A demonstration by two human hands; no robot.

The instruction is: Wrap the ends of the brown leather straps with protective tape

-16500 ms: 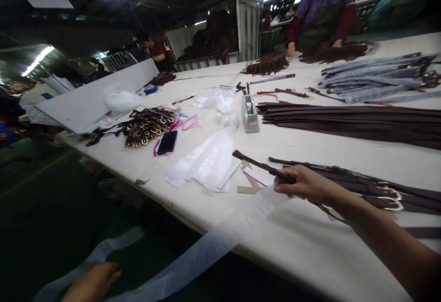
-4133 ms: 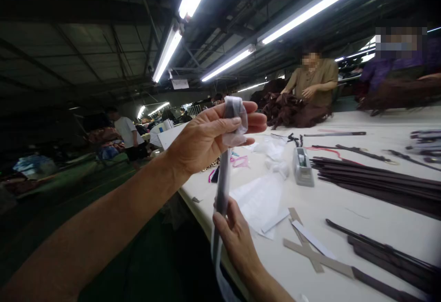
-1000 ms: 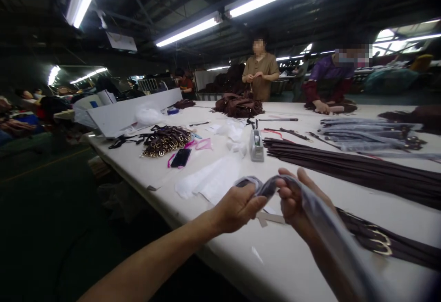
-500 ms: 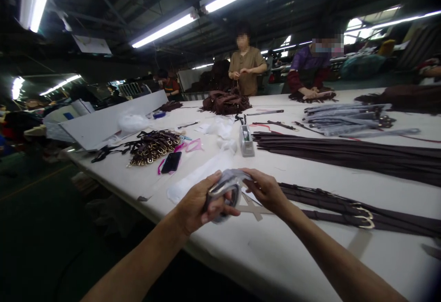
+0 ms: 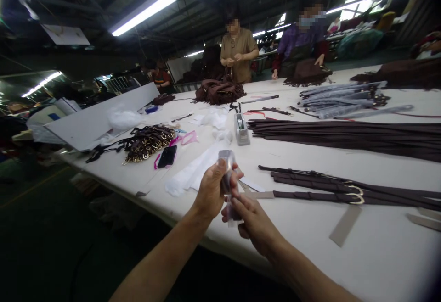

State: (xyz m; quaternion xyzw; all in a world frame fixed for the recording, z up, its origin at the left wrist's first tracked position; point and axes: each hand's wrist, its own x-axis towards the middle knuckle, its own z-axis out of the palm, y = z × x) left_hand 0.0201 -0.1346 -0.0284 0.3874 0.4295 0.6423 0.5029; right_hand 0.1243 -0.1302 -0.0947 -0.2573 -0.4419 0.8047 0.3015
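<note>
A dark belt (image 5: pixel 226 183), rolled up and wrapped in clear plastic, is held up above the near edge of the table. My left hand (image 5: pixel 209 192) is closed round its upper part, thumb on the near side. Lower down, my right hand (image 5: pixel 254 221) pinches the plastic-covered lower part. The coil is turned edge-on, so its inside is hidden. Just beyond my hands lie a white plastic sheet (image 5: pixel 193 173) and a tape dispenser (image 5: pixel 241 132). Brown belts with gold buckles (image 5: pixel 310 195) lie flat to the right of my hands.
On the white table (image 5: pixel 292 247), a pile of buckled straps (image 5: pixel 148 143) and a phone (image 5: pixel 167 156) lie left. Long brown strips (image 5: pixel 344 139) and plastic-sleeved belts (image 5: pixel 337 100) lie right. Two people (image 5: pixel 239 52) work across the table, by brown fabric heaps (image 5: pixel 218 92).
The rolled belt has turned from showing its round side to edge-on. My right hand has moved from its upper right down to its lower part. The view has shifted slightly.
</note>
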